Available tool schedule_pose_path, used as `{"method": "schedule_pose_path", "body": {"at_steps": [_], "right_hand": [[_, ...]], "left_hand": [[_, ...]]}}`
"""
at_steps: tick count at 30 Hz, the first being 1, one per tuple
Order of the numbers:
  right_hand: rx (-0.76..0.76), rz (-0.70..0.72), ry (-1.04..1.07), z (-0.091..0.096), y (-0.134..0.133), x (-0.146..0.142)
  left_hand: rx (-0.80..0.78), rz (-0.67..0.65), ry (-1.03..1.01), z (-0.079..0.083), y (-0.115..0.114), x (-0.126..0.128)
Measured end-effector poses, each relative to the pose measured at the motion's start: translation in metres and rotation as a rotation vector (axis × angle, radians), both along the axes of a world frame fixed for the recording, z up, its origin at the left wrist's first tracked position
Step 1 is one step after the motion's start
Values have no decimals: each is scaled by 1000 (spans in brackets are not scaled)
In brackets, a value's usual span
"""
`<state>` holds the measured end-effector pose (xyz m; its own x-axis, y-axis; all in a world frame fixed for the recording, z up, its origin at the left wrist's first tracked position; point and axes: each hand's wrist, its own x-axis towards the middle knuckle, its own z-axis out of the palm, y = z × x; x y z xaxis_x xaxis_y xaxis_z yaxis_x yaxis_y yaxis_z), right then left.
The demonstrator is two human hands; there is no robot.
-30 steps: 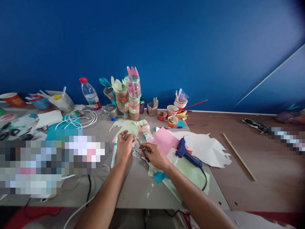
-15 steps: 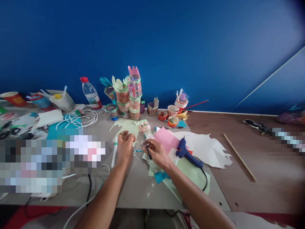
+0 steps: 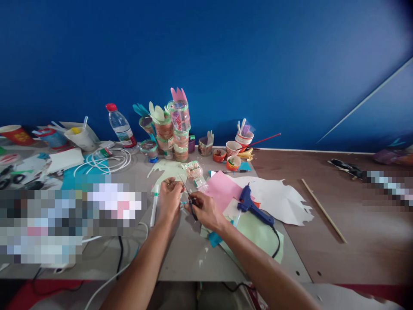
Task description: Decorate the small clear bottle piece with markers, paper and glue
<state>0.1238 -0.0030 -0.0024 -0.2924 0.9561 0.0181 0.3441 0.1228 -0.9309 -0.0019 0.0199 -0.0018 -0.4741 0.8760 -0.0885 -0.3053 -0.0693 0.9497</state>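
My right hand (image 3: 206,210) is closed round the dark handles of a pair of scissors (image 3: 192,207), whose blades point up and left toward my other hand. Close to the blade tips, my left hand (image 3: 171,196) has its fingers pinched together. What they pinch is too small to make out. A white marker (image 3: 155,206) lies along the left hand's outer side. Beyond the hands sits a clear plastic container (image 3: 193,170) with a printed label. Pink paper (image 3: 222,189) lies to the right of the right hand, and a blue glue gun (image 3: 254,207) rests beyond it.
Decorated cups (image 3: 179,125) stand stacked against the blue wall, next to a water bottle (image 3: 121,127). Small paper cups (image 3: 232,148) are right of them. Coiled white cable (image 3: 124,159) lies left. A wooden stick (image 3: 324,211) and torn white paper (image 3: 277,198) lie right.
My right hand has moved slightly left, bringing the scissors closer to the left hand, with the blades now showing. The left hand stays nearly in place, still pinched.
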Motion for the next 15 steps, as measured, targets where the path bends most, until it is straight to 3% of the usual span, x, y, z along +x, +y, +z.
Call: {"method": "schedule_pose_path", "body": {"at_steps": [8, 12, 15], "right_hand": [[0, 12, 3, -1, 1, -1], [-8, 10, 35, -2, 1, -2], [-18, -3, 94, -5, 2, -2]], "left_hand": [[3, -15, -16, -5, 2, -1], [-7, 0, -88, 1, -1, 3], [-2, -58, -154, 5, -3, 5]]}}
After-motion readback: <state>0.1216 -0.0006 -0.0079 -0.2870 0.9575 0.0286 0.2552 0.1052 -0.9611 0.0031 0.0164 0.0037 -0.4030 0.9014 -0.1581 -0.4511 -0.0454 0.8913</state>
